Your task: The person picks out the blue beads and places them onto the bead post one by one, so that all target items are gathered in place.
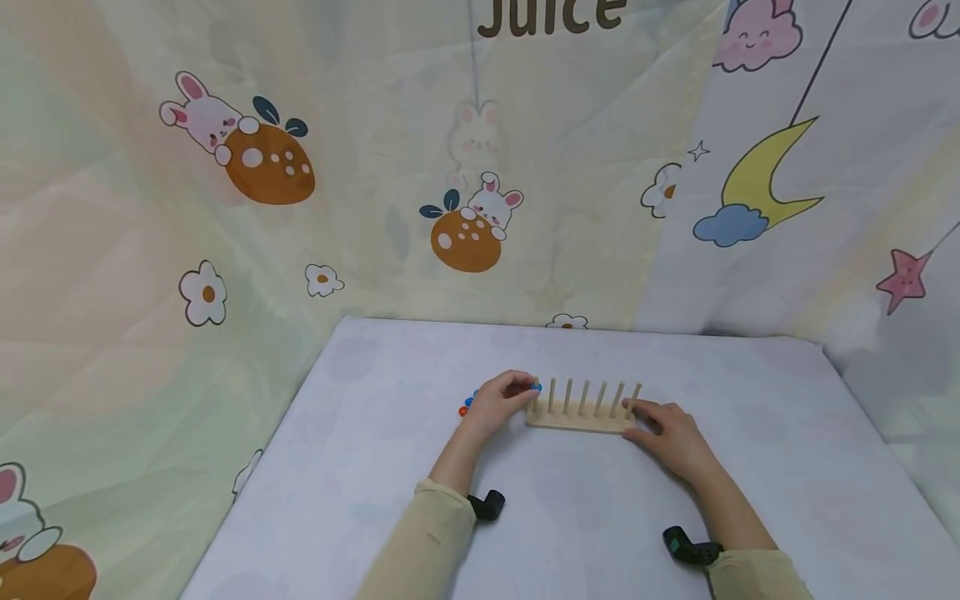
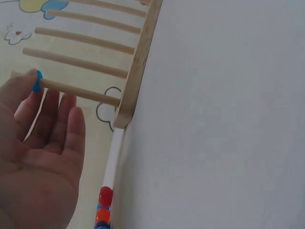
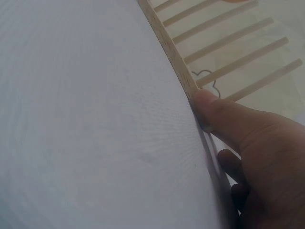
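A wooden peg rack (image 1: 579,420) stands on the table, with several upright pegs in a row along its base. My left hand (image 1: 493,405) pinches a small blue bead (image 2: 37,81) between thumb and finger. In the left wrist view the bead is around the leftmost peg (image 2: 78,90), near its top. At the rack's other end my right hand (image 1: 675,440) grips the base, its thumb (image 3: 206,102) pressed on the end in the right wrist view. Some of the right fingers are hidden behind the rack.
Several small beads, red (image 2: 106,195), orange (image 2: 102,215) and blue (image 1: 468,402), lie on the table left of the rack, partly behind my left hand. The white table (image 1: 570,517) ends at a printed cloth backdrop (image 1: 375,167).
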The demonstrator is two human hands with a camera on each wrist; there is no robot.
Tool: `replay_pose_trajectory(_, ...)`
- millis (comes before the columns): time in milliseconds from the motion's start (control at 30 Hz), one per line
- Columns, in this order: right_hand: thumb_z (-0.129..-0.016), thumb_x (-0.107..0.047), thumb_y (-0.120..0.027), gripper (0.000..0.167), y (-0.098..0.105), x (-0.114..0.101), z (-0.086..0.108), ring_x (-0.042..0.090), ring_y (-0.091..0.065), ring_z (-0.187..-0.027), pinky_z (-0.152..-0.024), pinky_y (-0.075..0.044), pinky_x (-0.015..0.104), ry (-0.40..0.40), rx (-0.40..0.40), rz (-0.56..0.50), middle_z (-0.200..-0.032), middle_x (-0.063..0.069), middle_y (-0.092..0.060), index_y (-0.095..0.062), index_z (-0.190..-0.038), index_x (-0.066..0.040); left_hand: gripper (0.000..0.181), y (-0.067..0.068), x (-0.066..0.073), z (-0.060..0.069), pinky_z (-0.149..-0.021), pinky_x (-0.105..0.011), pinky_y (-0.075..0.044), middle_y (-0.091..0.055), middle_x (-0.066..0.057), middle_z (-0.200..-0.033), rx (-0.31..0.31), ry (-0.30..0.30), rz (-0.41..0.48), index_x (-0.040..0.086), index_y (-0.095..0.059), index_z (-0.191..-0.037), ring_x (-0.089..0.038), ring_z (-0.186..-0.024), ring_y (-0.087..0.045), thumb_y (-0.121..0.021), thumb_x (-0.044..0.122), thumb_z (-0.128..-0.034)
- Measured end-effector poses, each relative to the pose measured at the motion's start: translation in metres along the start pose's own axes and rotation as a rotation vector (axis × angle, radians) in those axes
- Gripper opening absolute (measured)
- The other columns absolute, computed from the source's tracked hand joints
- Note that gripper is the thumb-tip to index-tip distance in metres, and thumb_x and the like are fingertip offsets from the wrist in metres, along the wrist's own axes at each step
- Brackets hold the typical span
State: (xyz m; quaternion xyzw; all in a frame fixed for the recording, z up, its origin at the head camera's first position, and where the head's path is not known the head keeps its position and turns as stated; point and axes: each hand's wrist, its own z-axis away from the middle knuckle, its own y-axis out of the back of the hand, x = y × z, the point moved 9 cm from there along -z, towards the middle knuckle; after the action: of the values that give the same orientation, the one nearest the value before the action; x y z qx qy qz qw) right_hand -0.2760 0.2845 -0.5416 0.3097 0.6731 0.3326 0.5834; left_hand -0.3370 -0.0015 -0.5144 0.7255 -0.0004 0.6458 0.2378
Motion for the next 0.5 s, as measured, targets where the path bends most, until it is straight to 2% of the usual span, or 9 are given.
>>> replay_pose_trajectory(167, -0.088, -0.046, -0.070, 0.058, 0.002, -0.001, 0.000, 0.043, -0.051, -0.119, -0.097, -0.035, 0.065, -0.002, 0.005, 0.004, -0.135, 0.020, -0.060, -0.059, -0.136, -0.015, 0.031, -0.004, -0.010, 0.002, -0.093, -0.034, -0.052, -0.069, 0.003, -0.116, 0.002, 0.041, 0.035, 0.022, -0.068, -0.117, -0.015, -0.110, -0.063, -0.069, 0.039, -0.0921)
replay_pose_trajectory(500, -0.088, -0.044, -0.071, 0.057, 0.002, -0.003, 0.000, 0.044, -0.051, -0.119, -0.097, -0.034, 0.065, 0.003, 0.003, 0.005, -0.135, 0.021, -0.059, -0.060, -0.135, -0.014, 0.027, -0.006, -0.025, 0.002, -0.098, -0.037, -0.050, -0.069, 0.009, -0.116, -0.036, 0.039, -0.051, 0.026, -0.067, -0.116, -0.014, -0.113, -0.063, -0.068, 0.039, -0.0928)
